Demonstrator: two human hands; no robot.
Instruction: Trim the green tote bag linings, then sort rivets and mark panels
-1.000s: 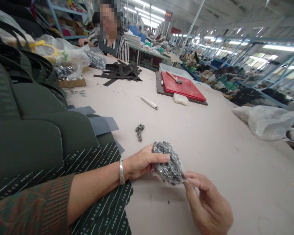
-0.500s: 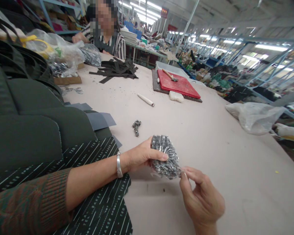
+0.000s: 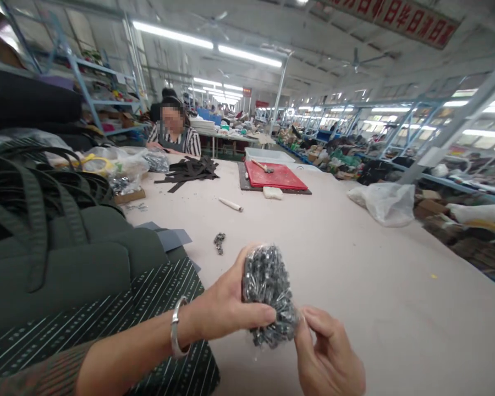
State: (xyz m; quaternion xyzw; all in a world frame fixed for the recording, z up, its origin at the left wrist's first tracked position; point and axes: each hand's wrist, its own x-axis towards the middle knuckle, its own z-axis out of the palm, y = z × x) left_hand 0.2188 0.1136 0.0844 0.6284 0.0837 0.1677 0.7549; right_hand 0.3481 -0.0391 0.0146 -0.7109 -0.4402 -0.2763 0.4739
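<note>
Gripping the bag (image 3: 268, 280) snug in the left hand (image 3: 220, 308) and pinching its edge with the right hand (image 3: 330, 352), so best go easy to avoid ripping it.

Bright light from ceiling tubes (image 3: 173, 36), glints on the clear bag (image 3: 268, 280), soft distance, stretched edges.

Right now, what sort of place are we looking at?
Likely a factory floor for sewn goods, though no sewing machine is clearly visible: dark straps heaped near printed cloth, stocked shelves, and rows of ceiling lights.
</note>
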